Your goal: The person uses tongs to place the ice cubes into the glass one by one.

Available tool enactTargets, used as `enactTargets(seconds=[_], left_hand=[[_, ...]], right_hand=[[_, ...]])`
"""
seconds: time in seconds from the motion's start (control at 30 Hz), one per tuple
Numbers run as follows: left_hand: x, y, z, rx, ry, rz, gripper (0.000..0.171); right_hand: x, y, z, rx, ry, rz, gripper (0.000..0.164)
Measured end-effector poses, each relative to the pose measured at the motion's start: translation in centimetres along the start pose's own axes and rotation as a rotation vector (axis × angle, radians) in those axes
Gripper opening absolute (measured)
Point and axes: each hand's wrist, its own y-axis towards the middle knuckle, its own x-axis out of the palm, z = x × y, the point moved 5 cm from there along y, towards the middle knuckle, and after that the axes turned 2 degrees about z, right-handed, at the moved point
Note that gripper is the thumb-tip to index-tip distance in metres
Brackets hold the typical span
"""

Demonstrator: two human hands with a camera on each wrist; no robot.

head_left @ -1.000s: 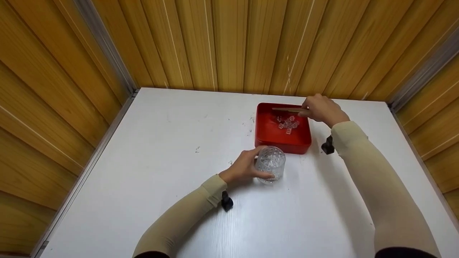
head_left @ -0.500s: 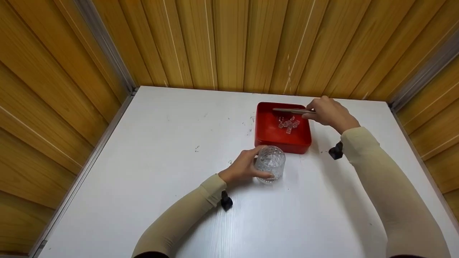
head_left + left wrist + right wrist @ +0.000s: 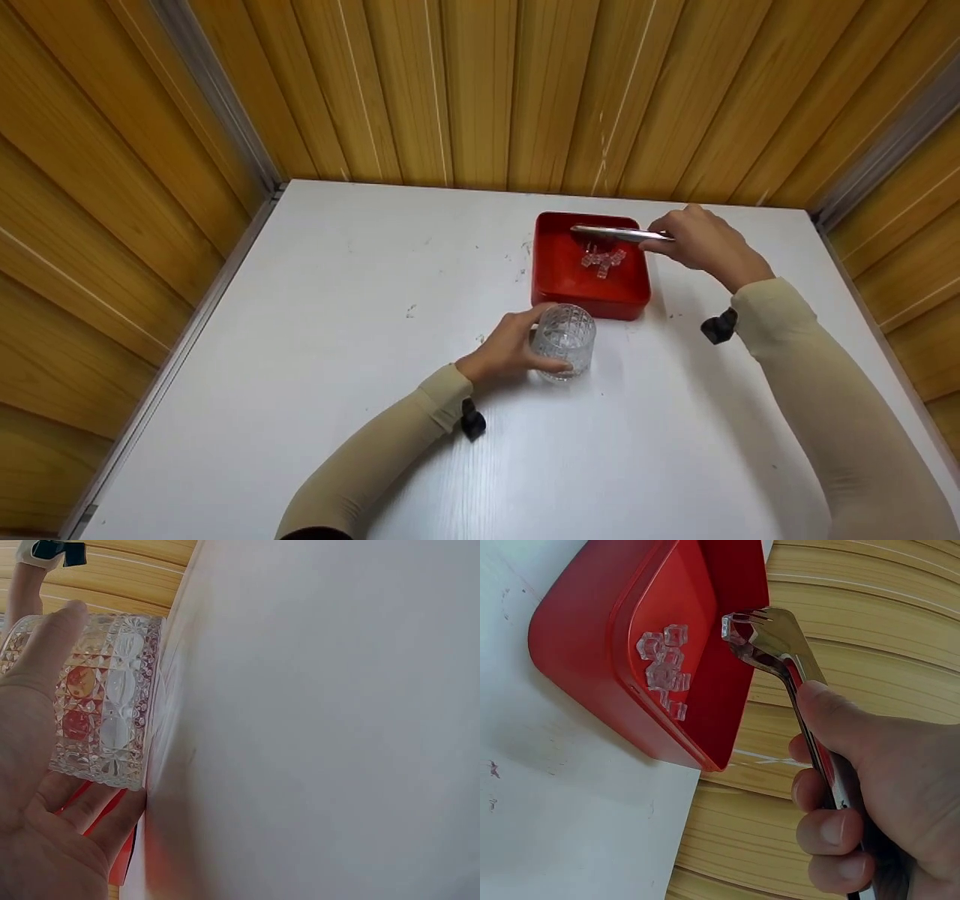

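Observation:
Clear patterned glass (image 3: 564, 345) stands on the white table, and my left hand (image 3: 510, 346) grips its side, thumb on the near side and fingers behind. In the left wrist view the cut-pattern wall of the glass (image 3: 112, 694) shows beside the thumb. My right hand (image 3: 697, 238) holds metal tongs (image 3: 619, 232) over the red tray (image 3: 590, 306). In the right wrist view the jaws of the tongs (image 3: 795, 686) stand close together with a clear cube (image 3: 727, 628) at their tips. Several more clear cubes (image 3: 661, 673) lie on the tray floor.
The white table (image 3: 337, 360) meets wood-patterned wall panels (image 3: 480, 90) at the back. More panels rise at the left and right. Small dark marks (image 3: 411, 310) dot the tabletop. The tray stands just behind the glass.
My right hand has moved right and slightly toward me with the tongs, which have turned so their shiny side shows. My left hand and the glass have stayed in place.

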Motion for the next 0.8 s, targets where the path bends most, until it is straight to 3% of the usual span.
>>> enactTargets(seconds=[0.33,0.8], left_hand=[[0.1,0.0,0.1,-0.027,-0.010,-0.008,0.086],[0.0,-0.1,-0.2,-0.001,-0.009,0.000,0.084]], right_hand=[[0.0,-1.9,-0.3,-0.008,0.010,0.014,0.025],[0.1,-4.5,-2.2,-0.066,-0.004,0.045,0.019]])
